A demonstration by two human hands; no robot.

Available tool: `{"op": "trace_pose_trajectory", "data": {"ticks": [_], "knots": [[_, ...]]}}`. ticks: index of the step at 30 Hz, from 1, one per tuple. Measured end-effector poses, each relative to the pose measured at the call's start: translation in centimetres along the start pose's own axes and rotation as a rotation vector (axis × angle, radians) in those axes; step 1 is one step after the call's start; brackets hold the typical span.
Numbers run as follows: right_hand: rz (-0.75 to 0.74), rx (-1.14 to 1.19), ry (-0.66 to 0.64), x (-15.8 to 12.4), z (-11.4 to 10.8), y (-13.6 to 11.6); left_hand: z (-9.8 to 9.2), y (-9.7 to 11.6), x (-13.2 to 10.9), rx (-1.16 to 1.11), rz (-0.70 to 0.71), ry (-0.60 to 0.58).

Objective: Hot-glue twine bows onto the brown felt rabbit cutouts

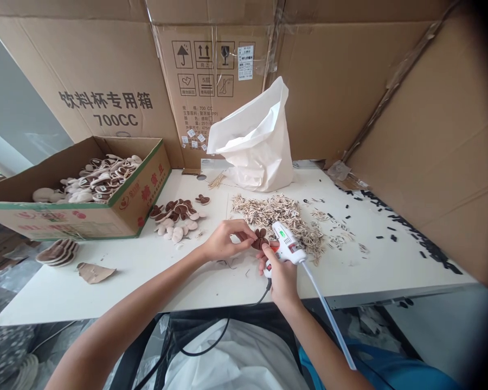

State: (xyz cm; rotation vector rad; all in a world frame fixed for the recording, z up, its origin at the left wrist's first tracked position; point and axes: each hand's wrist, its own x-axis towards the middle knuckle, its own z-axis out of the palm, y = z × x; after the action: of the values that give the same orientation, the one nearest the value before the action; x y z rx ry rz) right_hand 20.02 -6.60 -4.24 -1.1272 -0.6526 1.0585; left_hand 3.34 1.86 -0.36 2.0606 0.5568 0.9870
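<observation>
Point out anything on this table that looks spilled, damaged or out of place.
Small black pieces lie strewn along the table's right side, looking spilled rather than heaped. At left, a brown scrap has ragged edges, as if torn. The glue gun in the right hand shows nothing odd.

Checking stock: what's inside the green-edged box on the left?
The box holds a heap of pale and brown pieces, loosely jumbled. Its bottom and the lower layers can't be seen, covered by the top pieces and near wall.

Both hands (224, 241) (283, 279) close together, arms (146, 294) forward.
</observation>
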Motion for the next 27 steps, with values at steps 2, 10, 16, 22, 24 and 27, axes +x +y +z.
{"op": "trace_pose_trajectory", "data": {"ticks": [2, 10, 16, 22, 24, 27], "knots": [[-0.002, -0.003, 0.000, 0.00, 0.01, -0.02, 0.00, -0.09, -0.01, 0.007, 0.010, -0.001], [0.011, 0.005, -0.010, -0.10, 0.08, -0.14, -0.06, -0.57, -0.10, -0.041, -0.056, -0.003], [0.030, 0.016, -0.022, -0.18, 0.05, -0.20, -0.21, -0.48, -0.10, -0.090, -0.125, 0.012], [0.024, 0.018, -0.010, -0.15, 0.08, -0.12, -0.25, -0.24, -0.05, -0.089, -0.126, -0.003], [0.021, 0.016, -0.005, -0.14, 0.09, -0.09, -0.22, -0.25, -0.06, -0.095, -0.120, -0.004], [0.016, 0.013, -0.003, -0.11, 0.06, -0.02, -0.19, -0.29, -0.08, -0.091, -0.108, -0.002]]}}
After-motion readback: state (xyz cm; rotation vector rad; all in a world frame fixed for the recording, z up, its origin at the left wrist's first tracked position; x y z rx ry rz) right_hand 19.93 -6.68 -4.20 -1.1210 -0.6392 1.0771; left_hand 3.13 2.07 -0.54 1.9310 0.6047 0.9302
